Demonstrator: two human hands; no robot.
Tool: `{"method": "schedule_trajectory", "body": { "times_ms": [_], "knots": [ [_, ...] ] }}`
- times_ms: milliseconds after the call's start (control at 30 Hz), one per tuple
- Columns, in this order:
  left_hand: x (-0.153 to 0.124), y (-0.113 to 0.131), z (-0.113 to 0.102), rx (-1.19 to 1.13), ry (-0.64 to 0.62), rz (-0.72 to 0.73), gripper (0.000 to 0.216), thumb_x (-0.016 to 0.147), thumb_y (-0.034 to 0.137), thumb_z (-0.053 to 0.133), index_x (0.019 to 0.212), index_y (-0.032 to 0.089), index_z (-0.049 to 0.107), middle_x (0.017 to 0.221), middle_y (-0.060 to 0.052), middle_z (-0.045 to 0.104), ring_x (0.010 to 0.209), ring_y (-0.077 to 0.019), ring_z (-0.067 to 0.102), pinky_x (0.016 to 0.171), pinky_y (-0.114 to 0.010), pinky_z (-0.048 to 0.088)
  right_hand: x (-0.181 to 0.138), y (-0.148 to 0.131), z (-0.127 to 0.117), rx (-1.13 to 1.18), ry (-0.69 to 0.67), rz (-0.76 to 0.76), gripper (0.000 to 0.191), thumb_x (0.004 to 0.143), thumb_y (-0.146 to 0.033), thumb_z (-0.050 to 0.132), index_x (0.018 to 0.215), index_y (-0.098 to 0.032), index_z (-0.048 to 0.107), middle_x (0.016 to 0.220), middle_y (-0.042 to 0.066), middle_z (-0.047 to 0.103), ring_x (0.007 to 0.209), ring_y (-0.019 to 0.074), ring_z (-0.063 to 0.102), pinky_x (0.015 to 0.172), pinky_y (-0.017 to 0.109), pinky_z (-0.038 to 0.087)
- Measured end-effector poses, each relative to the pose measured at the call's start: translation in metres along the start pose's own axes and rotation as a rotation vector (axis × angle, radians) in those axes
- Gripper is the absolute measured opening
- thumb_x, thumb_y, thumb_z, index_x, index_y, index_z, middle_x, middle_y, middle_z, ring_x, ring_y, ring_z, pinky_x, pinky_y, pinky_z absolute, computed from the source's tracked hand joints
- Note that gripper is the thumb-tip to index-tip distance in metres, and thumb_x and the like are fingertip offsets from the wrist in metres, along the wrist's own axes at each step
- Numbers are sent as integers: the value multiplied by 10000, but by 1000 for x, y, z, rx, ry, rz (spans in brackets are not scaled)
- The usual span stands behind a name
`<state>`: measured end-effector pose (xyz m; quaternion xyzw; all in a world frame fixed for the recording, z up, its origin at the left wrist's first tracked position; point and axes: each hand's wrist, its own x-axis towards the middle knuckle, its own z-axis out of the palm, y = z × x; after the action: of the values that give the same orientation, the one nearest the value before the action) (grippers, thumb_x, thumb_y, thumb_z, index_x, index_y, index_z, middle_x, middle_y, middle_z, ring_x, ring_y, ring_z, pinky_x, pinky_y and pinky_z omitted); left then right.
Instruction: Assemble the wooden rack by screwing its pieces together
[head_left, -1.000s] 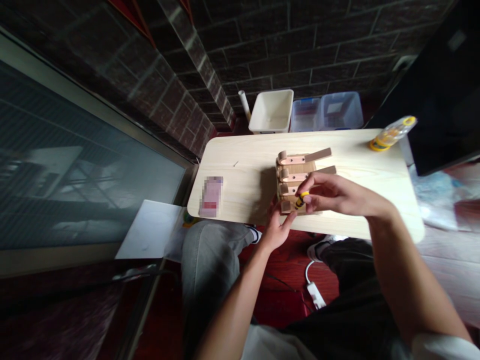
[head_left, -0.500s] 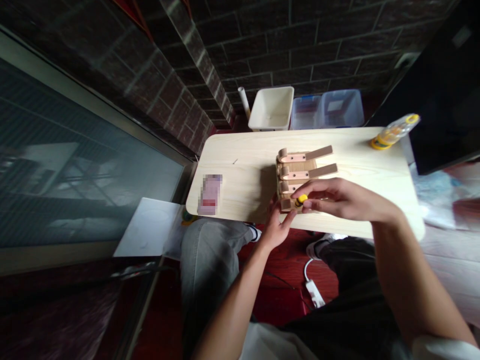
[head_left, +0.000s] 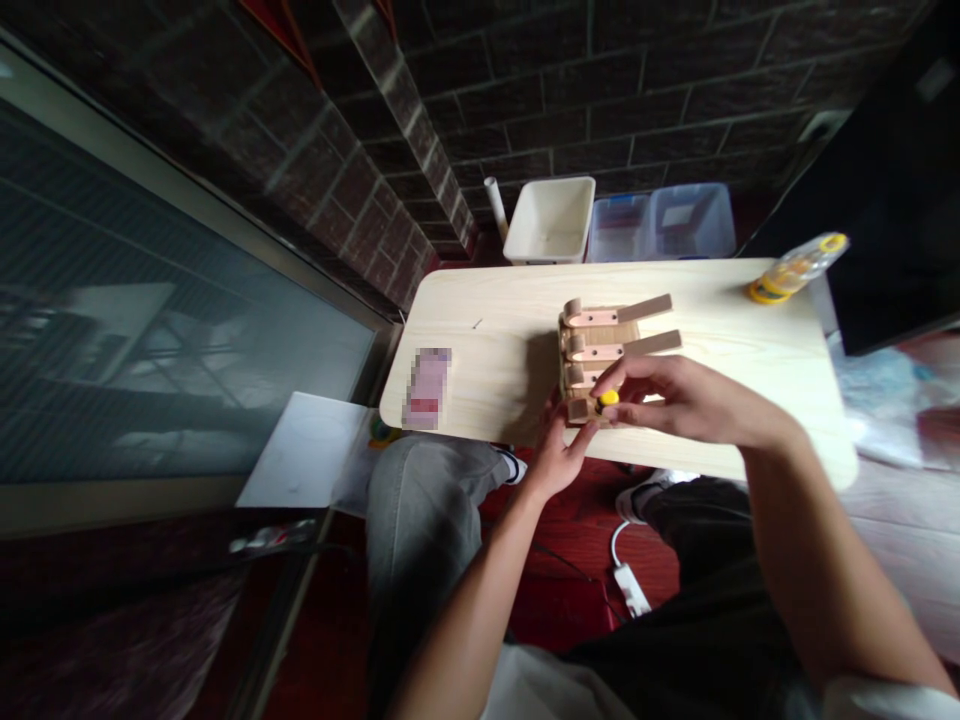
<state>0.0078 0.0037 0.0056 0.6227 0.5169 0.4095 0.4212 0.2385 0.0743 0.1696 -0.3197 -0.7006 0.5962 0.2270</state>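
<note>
Dark brick wall backs a pale wooden bench (head_left: 712, 330); at its near edge sits a wooden rack (head_left: 600, 350), its slats' long axes pointing right; right hand (head_left: 675, 395) fingers pinch a yellow-capped piece (head_left: 607, 399) against the rack; left hand (head_left: 559, 455) braces the rack's near end, fingers loosely spread.

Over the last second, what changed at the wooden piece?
The right hand lowered the small yellow tool from a tilted pose above the wooden assembly down onto its near end, still gripping it. The left hand stayed braced at the assembly's near edge; the table and bottle stayed put.
</note>
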Motion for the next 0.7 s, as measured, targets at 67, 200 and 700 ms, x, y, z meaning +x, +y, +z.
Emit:
{"method": "schedule_trajectory", "body": {
  "times_ms": [67, 200, 700],
  "knots": [
    [-1, -2, 0, -1, 3, -17, 538, 1070, 616, 678, 1496, 287, 651, 1698, -156, 556, 1664, -383, 441, 1396, -608, 345, -2, 1, 1, 14, 3, 0, 383, 1036, -519, 764, 1243, -198, 792, 1082, 89, 860, 938, 230, 815, 849, 343, 671],
    [-1, -4, 1, -5, 4, -45, 543, 1073, 621, 670, 1496, 282, 647, 1669, -165, 578, 1620, -382, 492, 1388, -638, 349, -7, 2, 2, 29, 2, -30, 369, 1075, -528, 718, 1252, -215, 799, 1194, 86, 849, 1080, 238, 798, 957, 353, 651],
    [0, 1, 1, 8, -1, -20, 541, 1082, 623, 651, 1506, 288, 665, 1641, -151, 620, 1585, -372, 536, 1392, -616, 344, 0, 9, 2, 100, 1, -32, 375, 1020, -540, 792, 1181, -202, 772, 1045, 70, 820, 906, 205, 766, 811, 332, 654]
  ]
}}
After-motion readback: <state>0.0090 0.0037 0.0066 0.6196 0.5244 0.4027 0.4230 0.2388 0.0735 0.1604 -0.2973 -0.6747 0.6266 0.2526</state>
